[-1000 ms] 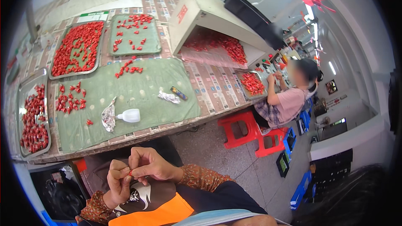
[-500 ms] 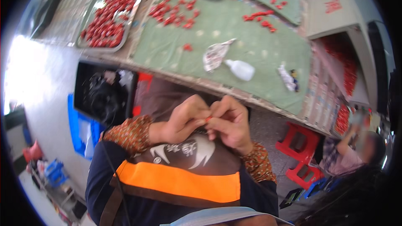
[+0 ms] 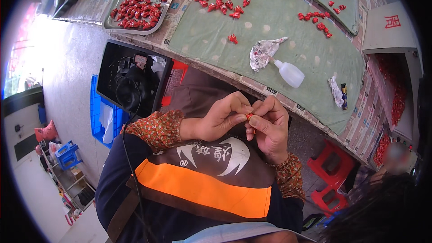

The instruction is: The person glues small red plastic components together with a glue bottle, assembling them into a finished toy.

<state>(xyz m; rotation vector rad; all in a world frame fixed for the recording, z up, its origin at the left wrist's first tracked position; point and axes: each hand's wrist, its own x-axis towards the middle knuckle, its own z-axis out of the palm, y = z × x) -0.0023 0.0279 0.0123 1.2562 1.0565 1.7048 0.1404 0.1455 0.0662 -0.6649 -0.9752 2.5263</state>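
My left hand [image 3: 221,116] and my right hand [image 3: 272,129] meet in front of my apron, just off the table's near edge. Between their thumbs and fingertips is a small red piece [image 3: 249,116] with a bit of orange-yellow on it. Both hands pinch it, and the fingers cover most of its shape. On the green cloth [image 3: 202,40] beyond lie several small red pieces with pale marks [image 3: 223,3], and a lone red piece [image 3: 232,38] sits closer to me. A white squeeze bottle [image 3: 290,74] lies beside a stained crumpled cloth [image 3: 265,54].
Metal trays [image 3: 155,28] of red pieces stand along the far side. A lighter [image 3: 344,96] and crumpled tissue [image 3: 335,91] lie at right, near a white box [image 3: 389,29]. Below the table's left part is a black bin [image 3: 105,78]; red stools [image 3: 330,164] stand at lower right.
The whole view has shifted, so table and trays appear farther right and higher. Both hands keep pinching the small red piece, with the fingers only slightly changed.
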